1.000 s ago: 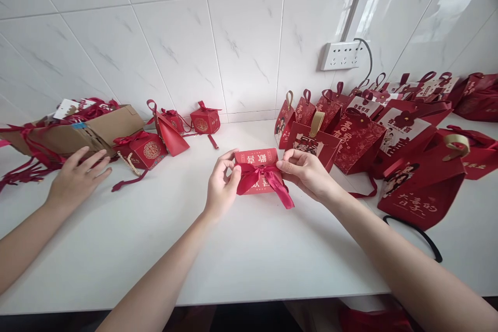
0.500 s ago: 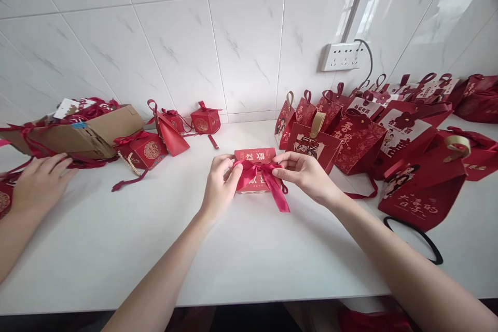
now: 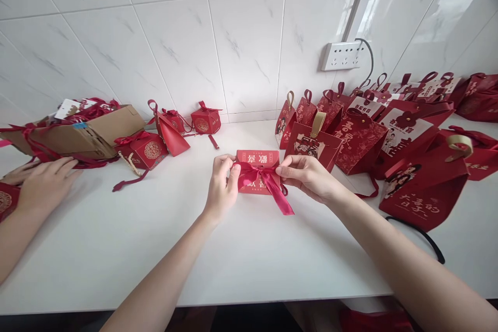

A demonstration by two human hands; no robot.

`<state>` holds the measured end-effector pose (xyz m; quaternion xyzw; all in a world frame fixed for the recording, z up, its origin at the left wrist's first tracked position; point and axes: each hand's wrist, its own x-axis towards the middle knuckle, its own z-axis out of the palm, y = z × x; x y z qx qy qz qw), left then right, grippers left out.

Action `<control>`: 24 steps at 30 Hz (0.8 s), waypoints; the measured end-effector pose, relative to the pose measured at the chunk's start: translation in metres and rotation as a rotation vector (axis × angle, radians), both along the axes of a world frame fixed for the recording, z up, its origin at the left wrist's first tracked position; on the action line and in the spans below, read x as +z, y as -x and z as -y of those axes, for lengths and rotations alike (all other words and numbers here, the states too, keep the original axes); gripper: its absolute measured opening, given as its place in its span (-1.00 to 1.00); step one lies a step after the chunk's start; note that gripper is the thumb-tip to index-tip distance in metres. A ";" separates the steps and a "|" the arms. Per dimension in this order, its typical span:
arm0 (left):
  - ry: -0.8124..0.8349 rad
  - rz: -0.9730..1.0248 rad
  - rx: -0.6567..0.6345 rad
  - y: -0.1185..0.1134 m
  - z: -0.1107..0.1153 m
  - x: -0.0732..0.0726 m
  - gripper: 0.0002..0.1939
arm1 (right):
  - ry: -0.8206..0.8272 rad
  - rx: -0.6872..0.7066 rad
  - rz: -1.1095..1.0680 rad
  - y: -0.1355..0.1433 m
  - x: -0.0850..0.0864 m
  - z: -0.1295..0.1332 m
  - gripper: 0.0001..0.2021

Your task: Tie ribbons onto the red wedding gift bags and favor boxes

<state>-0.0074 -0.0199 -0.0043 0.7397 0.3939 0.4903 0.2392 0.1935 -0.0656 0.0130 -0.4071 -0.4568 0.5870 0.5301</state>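
A small red box [image 3: 258,157] with pale lettering lies on the white table [image 3: 218,264], a pink-red ribbon [image 3: 268,180] tied in a bow across its front. My left hand [image 3: 223,184] pinches the bow's left loop between thumb and fingers, at the box's left side. On the right, my right hand [image 3: 305,176] has its thumb and forefinger closed on the bow's right part. One ribbon tail hangs down past the box's lower right edge onto the table.
Many red gift bags [image 3: 360,140] crowd the right side, beside a black loop [image 3: 424,236]. A cardboard box [image 3: 112,127] of ribbons and several red boxes [image 3: 206,120] stand left and behind. Another person's hands [image 3: 46,187] are at far left. A socket [image 3: 342,57] is on the wall.
My hands, the ribbon and the box have shifted slightly right. The bow's loops look drawn a little wider. At far left, more of the other person's second hand and red box shows.
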 end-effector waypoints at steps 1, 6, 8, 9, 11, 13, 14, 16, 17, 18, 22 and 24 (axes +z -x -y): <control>0.002 0.001 0.003 0.000 0.000 0.000 -0.73 | 0.010 -0.005 -0.015 0.001 0.001 0.000 -0.69; 0.088 0.050 0.014 0.000 0.002 0.001 -0.78 | 0.072 -0.025 -0.088 0.004 0.002 0.000 -0.69; 0.106 0.067 0.010 0.000 0.003 0.002 -0.79 | 0.072 -0.041 -0.088 0.005 0.001 0.000 -0.69; 0.110 0.074 0.005 0.000 0.003 0.002 -0.80 | 0.055 -0.054 -0.068 0.004 0.001 0.000 -0.69; 0.116 0.092 -0.013 0.000 0.003 0.002 -0.76 | 0.001 -0.070 0.011 0.002 0.001 0.000 -0.70; 0.131 0.127 -0.051 0.000 0.003 0.001 -0.70 | -0.043 -0.042 0.105 -0.002 0.001 0.001 -0.71; 0.156 0.152 -0.083 0.000 0.003 0.001 -0.70 | -0.051 -0.015 0.140 -0.003 0.001 0.001 -0.71; 0.248 0.204 -0.144 -0.001 0.004 0.000 -0.71 | -0.054 0.027 0.171 -0.005 0.001 0.000 -0.68; 0.307 0.226 -0.151 -0.002 0.004 -0.001 -0.64 | -0.054 0.034 0.178 -0.005 0.000 0.000 -0.66; 0.375 0.240 -0.142 -0.004 0.004 -0.001 -0.55 | -0.055 0.032 0.185 -0.005 0.000 0.000 -0.64; 0.643 0.244 -0.074 -0.007 0.004 0.003 -0.32 | -0.042 -0.066 0.236 -0.001 0.003 0.002 -0.61; 0.743 0.239 -0.117 -0.006 0.005 0.007 -0.29 | 0.015 -0.055 0.332 -0.001 0.007 0.005 -0.58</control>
